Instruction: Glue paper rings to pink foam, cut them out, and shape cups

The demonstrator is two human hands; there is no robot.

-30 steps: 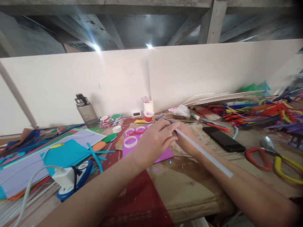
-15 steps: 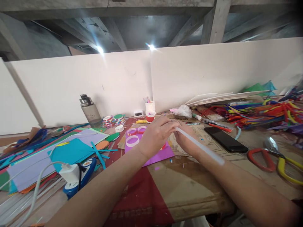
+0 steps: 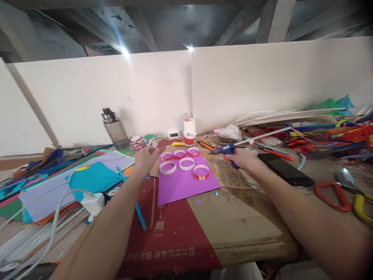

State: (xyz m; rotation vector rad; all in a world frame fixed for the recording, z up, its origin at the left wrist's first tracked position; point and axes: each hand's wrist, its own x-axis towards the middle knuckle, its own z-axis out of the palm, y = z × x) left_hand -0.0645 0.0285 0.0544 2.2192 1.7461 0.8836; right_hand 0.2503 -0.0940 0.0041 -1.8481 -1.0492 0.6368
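My right hand [image 3: 243, 160] is wrapped round a blue hot glue gun [image 3: 230, 149], a long whitish glue stick [image 3: 266, 135] running out of its back. Left of the purple sheet [image 3: 186, 188], my left hand [image 3: 145, 160] has its fingers curled together; what they hold, if anything, is hidden. On the sheet stand several rings cut from paper cups: plain white ones [image 3: 186, 163] and red-and-white ones [image 3: 201, 172]. Behind the sheet are a red-and-white paper cup [image 3: 190, 138] and a yellow tool [image 3: 177, 144].
Blue paper strips [image 3: 140, 216], coloured sheets [image 3: 96, 177] and a white plug [image 3: 92, 203] lie left. A bottle [image 3: 114, 130] stands behind them. A black phone [image 3: 285, 170], red-and-yellow-handled scissors [image 3: 335, 196] and a heap of pipe cleaners [image 3: 332, 136] are right.
My hands, together over the purple sheet before, have moved apart. The left went left, the right went right with the glue gun. The rings on the sheet now show fully.
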